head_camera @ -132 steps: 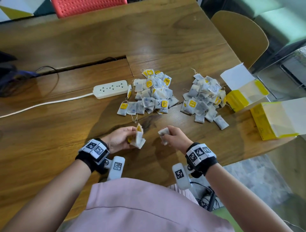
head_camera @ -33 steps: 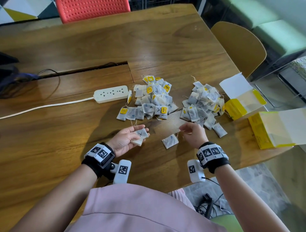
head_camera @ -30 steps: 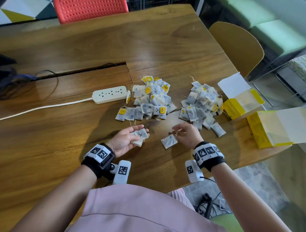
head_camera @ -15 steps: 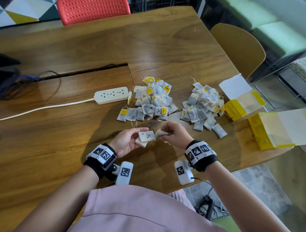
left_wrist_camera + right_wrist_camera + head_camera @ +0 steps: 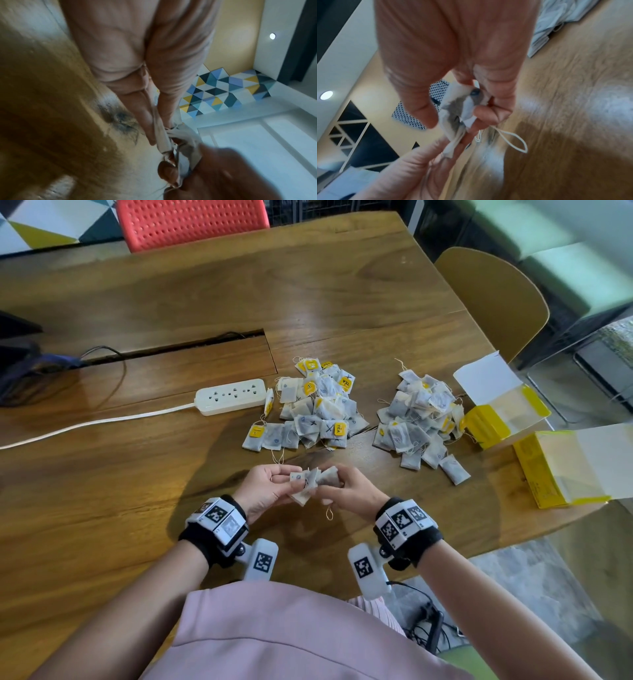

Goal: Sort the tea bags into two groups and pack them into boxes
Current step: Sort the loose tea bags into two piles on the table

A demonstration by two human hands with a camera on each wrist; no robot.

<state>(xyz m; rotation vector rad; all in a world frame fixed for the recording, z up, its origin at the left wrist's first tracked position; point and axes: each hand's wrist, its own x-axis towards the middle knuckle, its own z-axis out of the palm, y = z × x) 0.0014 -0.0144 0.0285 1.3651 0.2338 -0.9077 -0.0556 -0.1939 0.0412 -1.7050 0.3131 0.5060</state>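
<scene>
Tea bags [image 5: 313, 481]: small bunch held between both hands, above table [image 5: 102, 474], nearer than two piles.
Left hand [image 5: 265, 491]: pinching bunch.
Right hand [image 5: 352, 491]: pinching bunch.
Piles: left pile [image 5: 313, 405], right pile [image 5: 419, 419].
Boxes [image 5: 503, 412]: right of piles, open.

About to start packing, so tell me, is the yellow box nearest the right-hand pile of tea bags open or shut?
Open. The yellow box has its white lid flap standing up, and its pale inside shows.

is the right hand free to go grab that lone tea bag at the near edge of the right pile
Probably not yet. The right hand is pinching the tea bags that the left hand also holds. The lone tea bag lies uncovered on the table, so only the occupied grip hinders it.
</scene>
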